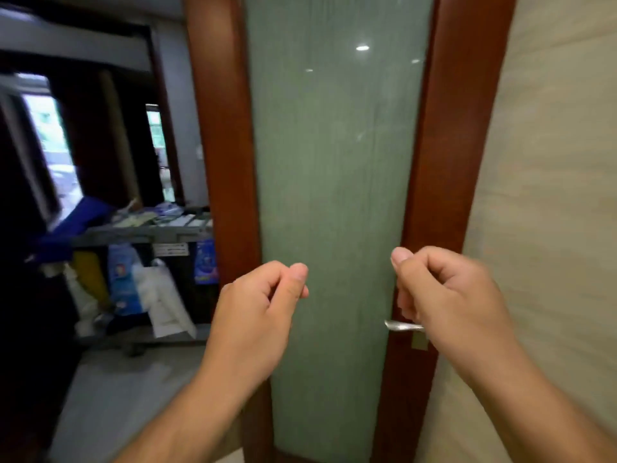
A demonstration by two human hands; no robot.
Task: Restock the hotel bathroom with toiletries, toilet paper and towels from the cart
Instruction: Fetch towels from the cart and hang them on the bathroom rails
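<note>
My left hand (258,307) and my right hand (444,295) are raised side by side in front of a frosted-glass door (334,162). Both have their fingers curled in with the thumb against the forefinger, and neither holds anything. The housekeeping cart (143,230) stands to the left beyond the door's edge. Its grey top shelf carries several small toiletry packets (173,217). Blue and white packs (122,275) and white bags (160,295) are stacked on its lower level. The cart is blurred, and I see no towels or toilet paper clearly.
The door has a red-brown wooden frame (220,145) and a metal lever handle (402,325) just below my right hand. A beige tiled wall (551,195) fills the right side. Pale floor (110,396) lies between me and the cart. Dark doorways and windows (50,135) lie behind it.
</note>
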